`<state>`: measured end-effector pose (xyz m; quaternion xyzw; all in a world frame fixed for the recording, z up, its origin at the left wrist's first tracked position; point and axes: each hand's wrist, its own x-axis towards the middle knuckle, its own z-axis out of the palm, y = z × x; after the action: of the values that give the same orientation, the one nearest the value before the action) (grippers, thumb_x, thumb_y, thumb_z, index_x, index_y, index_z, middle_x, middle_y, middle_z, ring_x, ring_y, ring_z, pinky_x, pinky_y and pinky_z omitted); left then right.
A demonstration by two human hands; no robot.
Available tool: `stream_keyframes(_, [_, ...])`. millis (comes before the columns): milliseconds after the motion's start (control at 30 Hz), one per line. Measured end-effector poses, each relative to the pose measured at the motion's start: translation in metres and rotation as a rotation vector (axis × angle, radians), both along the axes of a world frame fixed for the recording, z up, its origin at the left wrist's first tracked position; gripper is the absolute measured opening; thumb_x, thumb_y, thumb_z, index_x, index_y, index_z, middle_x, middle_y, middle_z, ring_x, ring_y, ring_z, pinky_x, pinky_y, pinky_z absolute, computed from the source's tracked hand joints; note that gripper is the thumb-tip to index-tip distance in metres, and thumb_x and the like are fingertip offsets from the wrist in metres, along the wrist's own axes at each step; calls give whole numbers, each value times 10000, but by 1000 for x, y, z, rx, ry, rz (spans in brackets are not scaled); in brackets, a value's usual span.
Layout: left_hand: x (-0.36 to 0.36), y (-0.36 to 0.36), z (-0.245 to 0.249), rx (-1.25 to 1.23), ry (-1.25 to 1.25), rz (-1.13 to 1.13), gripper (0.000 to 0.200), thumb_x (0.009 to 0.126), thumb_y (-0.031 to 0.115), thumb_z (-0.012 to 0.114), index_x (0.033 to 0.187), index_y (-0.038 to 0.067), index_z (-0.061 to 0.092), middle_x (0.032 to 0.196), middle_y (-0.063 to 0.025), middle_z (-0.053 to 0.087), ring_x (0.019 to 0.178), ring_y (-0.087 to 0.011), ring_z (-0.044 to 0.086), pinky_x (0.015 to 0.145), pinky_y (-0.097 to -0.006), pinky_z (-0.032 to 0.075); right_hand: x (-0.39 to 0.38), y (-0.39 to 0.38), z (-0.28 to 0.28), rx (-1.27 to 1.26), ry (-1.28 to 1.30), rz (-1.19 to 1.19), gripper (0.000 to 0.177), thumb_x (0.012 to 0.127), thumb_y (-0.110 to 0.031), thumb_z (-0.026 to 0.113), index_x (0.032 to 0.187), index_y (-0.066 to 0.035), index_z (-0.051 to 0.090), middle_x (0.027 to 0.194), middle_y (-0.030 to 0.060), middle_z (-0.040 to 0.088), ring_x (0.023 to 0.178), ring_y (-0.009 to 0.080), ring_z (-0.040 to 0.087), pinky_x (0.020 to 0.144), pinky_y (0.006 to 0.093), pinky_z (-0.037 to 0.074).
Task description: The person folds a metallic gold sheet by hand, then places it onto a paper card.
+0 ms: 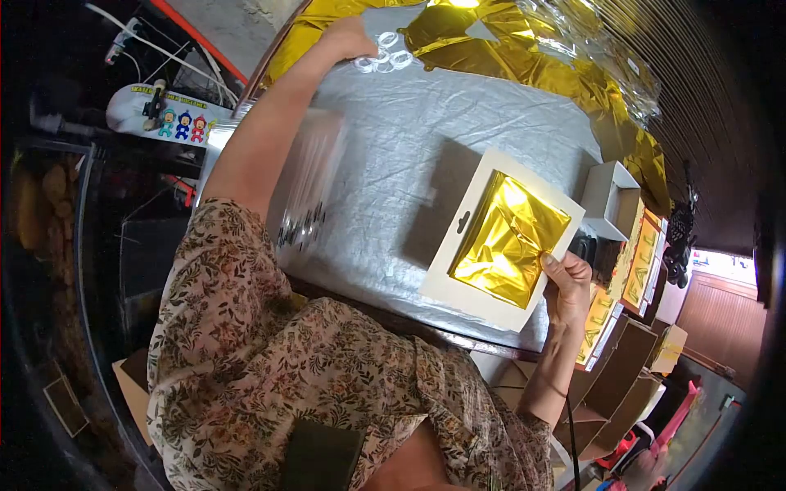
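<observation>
My right hand (566, 282) pinches the lower right edge of a white card (446, 274) with a hang hole, thumb on top. On the card lies a folded gold foil balloon (512, 241), flat and creased. At the far left of the table my left hand (348, 38) reaches down to a small pile of white ring-shaped coils (385, 59). Its fingers are drawn together against the pile, and the fingertips are partly hidden. A bundle of clear plastic straws or sleeves (309, 176) lies under my left forearm.
Gold foil sheets (565, 61) cover the table's far edge, with clear plastic wrap (626, 69) beside them. A white open box (607, 200) stands at the right, near packs with gold letters (641, 262). A skateboard deck (168, 114) is at the left. Cardboard boxes (618, 368) stand lower right.
</observation>
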<state>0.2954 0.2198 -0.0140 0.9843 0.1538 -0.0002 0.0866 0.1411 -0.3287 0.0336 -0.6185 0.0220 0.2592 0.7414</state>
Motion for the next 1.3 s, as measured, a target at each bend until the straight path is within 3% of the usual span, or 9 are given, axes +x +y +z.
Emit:
stream_keyframes(100, [-8,12,-3,-257,-29,59,359,742,319,801,910,1,802,928,-173,774,848,-240,733,776,-380,564,2,3,1,6,0,-12,182,928,-39,742,1086,49,752,1021,111,776,867,151,719,836,284,558])
stream_keyframes(167, [-20,18,3,-857,-89,75,337,794,270,827,1004,7,811,1008,-95,785,949,-165,699,871,-309,525,2,7,5,6,4,-21,184,926,-41,745,1087,48,752,1021,111,776,868,153,720,838,284,559])
stream_keyframes(300, [-36,22,13,-948,-273,89,314,785,211,845,989,-24,800,976,-135,785,874,-158,722,797,-283,552,-1,11,6,23,11,-39,142,931,14,719,1058,68,751,991,115,770,822,131,698,775,265,550])
stream_keyframes(367, [-45,24,20,-948,-255,47,378,891,273,799,1149,-2,771,1111,-69,768,1111,-149,660,1045,-284,447,-2,13,7,38,10,-45,146,933,15,715,1064,70,749,1000,119,770,828,136,702,781,267,554])
stream_keyframes(500, [-57,27,17,-974,-270,-5,332,907,263,786,1123,11,784,1113,-74,767,1105,-140,662,1040,-278,455,-6,13,8,47,-5,-27,163,939,18,702,1086,72,745,1012,126,770,852,148,712,799,278,561])
stream_keyframes(667, [-56,19,6,-772,-370,3,261,784,299,852,956,103,836,941,-36,801,843,-149,727,797,-311,556,-13,16,13,65,-33,7,170,937,18,703,1094,70,745,1025,125,770,858,148,712,804,280,561])
stream_keyframes(900, [-60,23,-12,-277,-238,70,285,794,432,772,927,186,828,918,-72,784,848,-256,735,793,-360,560,-20,1,10,70,-78,6,196,943,-44,719,1113,48,750,1064,122,772,916,159,721,867,289,550])
stream_keyframes(1000, [-58,24,-13,-364,-367,-25,268,793,394,760,955,187,815,939,-74,775,884,-279,729,789,-389,554,-19,1,12,47,-66,-7,193,943,-47,722,1109,48,753,1053,122,774,904,160,722,867,290,553])
stream_keyframes(1300, [-53,-8,8,123,-360,-462,232,812,175,752,1030,194,828,1174,13,735,1174,-235,623,963,-453,450,-16,8,12,28,-41,-66,166,936,8,710,1088,64,748,1022,130,774,846,148,720,806,287,578])
